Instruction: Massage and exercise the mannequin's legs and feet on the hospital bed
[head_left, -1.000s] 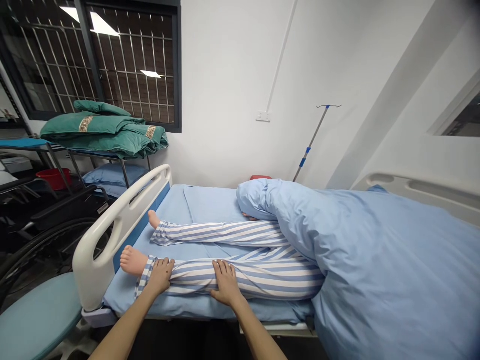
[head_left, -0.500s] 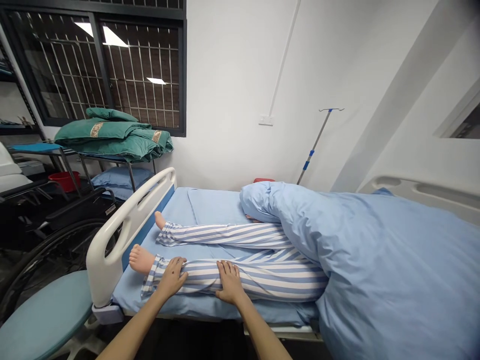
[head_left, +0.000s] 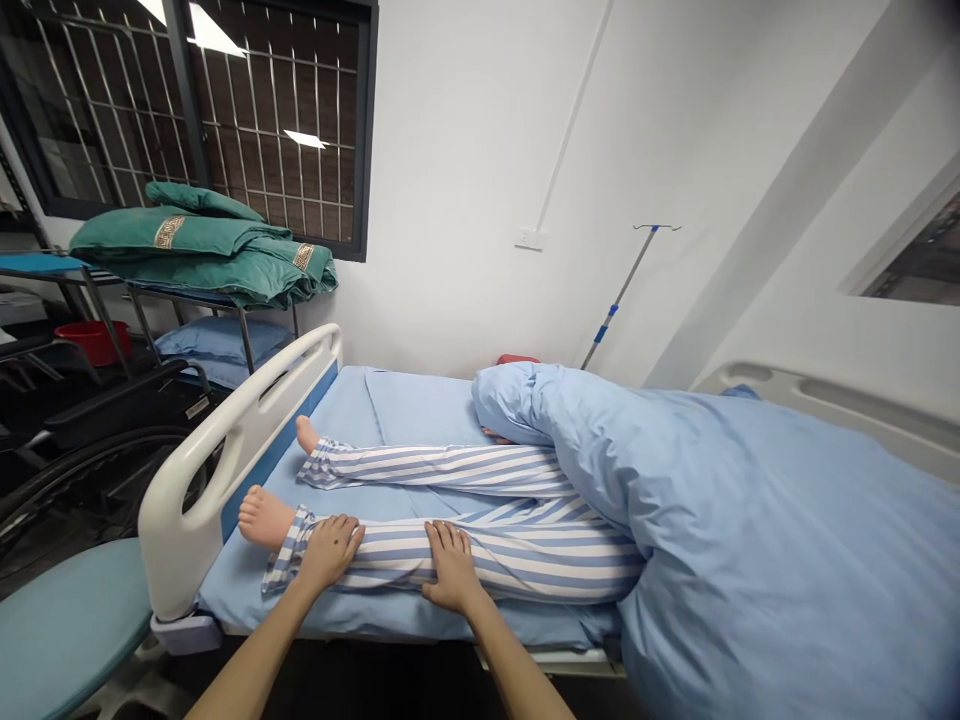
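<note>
A manikin's near leg (head_left: 375,555) in blue-and-white striped trousers lies stretched out on the bed. My left hand (head_left: 330,550) rests palm down across the lower shin, just above the bare near foot (head_left: 266,517). Higher up, by the knee, my right hand (head_left: 451,568) lies over the same leg with its fingers laid flat on the cloth. Beyond it is the far leg (head_left: 442,465), untouched, with its bare foot (head_left: 306,435) toward the footboard. A light blue quilt (head_left: 720,520) hides the upper body.
The white footboard (head_left: 169,500) stands at the left, beside a teal round stool (head_left: 71,625) and a wheelchair (head_left: 97,420). Green folded bedding (head_left: 202,250) is piled on a rack under the barred window. An IV pole (head_left: 622,290) rises behind the bed.
The view has swung slightly to the right, so the bed and bedding sit further left. Both hands stay at about the same places on the leg.
</note>
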